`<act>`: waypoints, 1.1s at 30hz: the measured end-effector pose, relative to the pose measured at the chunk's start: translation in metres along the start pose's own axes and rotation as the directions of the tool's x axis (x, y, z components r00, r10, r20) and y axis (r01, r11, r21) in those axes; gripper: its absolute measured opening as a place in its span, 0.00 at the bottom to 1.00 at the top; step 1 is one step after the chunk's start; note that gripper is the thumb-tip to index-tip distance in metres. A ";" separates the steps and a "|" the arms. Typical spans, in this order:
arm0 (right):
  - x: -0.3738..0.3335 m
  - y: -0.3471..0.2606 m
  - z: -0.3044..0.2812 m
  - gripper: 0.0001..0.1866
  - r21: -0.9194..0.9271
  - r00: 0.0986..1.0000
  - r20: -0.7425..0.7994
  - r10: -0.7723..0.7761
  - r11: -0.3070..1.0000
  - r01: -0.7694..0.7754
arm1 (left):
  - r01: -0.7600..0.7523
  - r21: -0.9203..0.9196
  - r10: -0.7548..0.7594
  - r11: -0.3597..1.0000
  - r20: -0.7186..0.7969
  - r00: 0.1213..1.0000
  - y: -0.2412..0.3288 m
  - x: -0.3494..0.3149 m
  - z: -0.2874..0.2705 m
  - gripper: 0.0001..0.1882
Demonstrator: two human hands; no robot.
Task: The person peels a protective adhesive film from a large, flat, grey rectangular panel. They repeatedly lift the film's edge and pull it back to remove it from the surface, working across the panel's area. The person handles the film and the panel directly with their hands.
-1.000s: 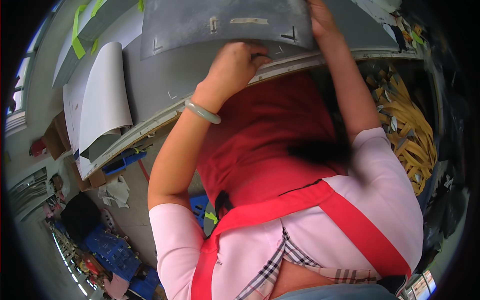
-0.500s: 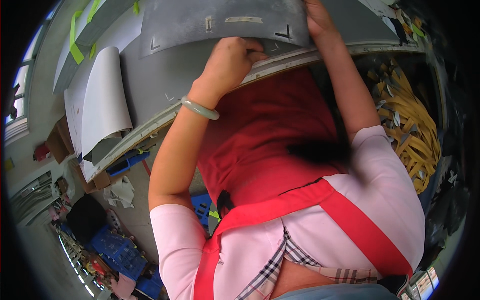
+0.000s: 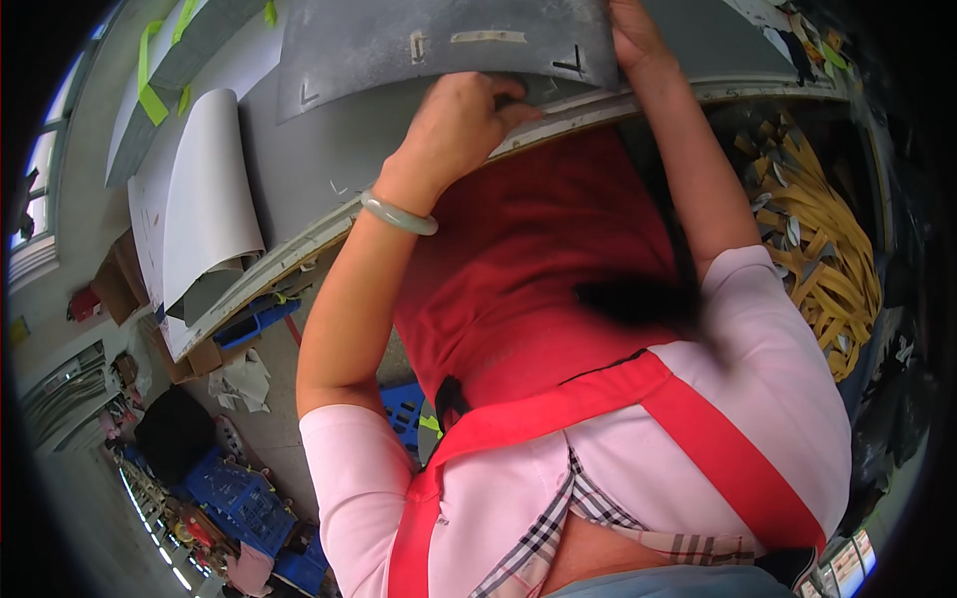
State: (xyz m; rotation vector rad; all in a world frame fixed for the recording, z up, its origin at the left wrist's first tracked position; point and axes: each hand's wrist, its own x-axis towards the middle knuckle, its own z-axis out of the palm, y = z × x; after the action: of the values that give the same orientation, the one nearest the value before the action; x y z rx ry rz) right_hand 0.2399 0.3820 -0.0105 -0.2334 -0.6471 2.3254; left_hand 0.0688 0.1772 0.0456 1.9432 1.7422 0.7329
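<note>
A stiff grey sheet [image 3: 369,60], its front edge bowed, carries strips of tan tape and corner marks. It lies over the dark grey worktop [image 3: 299,169]. At the sheet's front edge is my left hand [image 3: 454,125], a pale bangle [image 3: 399,213] on its wrist. Its fingers are curled, the thumb toward the table's edge; what they hold, if anything, cannot be made out. My right hand [image 3: 635,40] grips the sheet's right edge, with its fingertips partly hidden at the top of the picture.
A curled white sheet [image 3: 211,189] lies on the left of the table. Behind it stands a thick grey block [image 3: 189,75] with bright green strips. Tan strips [image 3: 812,269] hang in a heap at the right. Blue crates [image 3: 239,498] stand on the floor at lower left.
My left thumb has shifted slightly right along the table's edge. The sheet has shifted slightly too, while my right hand stays at its edge.
</note>
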 end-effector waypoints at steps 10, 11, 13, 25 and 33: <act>-0.002 0.000 0.005 0.23 -0.025 0.999 0.001 -0.035 0.999 0.035 | -0.092 0.065 0.097 0.994 -0.078 0.992 -0.003 0.000 0.006 0.12; -0.002 0.001 0.007 0.23 -0.025 1.000 0.001 -0.031 0.999 0.031 | -0.056 0.085 0.060 0.995 -0.050 0.997 -0.003 -0.001 0.007 0.13; -0.003 0.001 0.008 0.23 -0.026 1.000 -0.001 -0.028 0.999 0.028 | 0.008 0.129 -0.009 0.992 0.007 1.000 0.005 -0.005 0.005 0.15; -0.004 -0.004 0.007 0.19 0.090 1.000 0.000 -0.021 0.996 0.021 | 0.020 0.478 0.020 0.878 -0.079 0.997 -0.029 -0.044 -0.033 0.28; -0.042 -0.017 0.073 0.22 -0.108 0.993 -0.022 -0.114 0.988 0.111 | -0.469 0.334 0.571 0.818 -0.573 0.588 0.025 0.093 0.090 0.11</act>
State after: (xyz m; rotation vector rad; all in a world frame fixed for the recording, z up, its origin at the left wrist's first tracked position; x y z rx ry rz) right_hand 0.2559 0.3363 0.0602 -0.2707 -0.7521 2.1784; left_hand 0.1526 0.2696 0.0015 2.5544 1.5610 1.7277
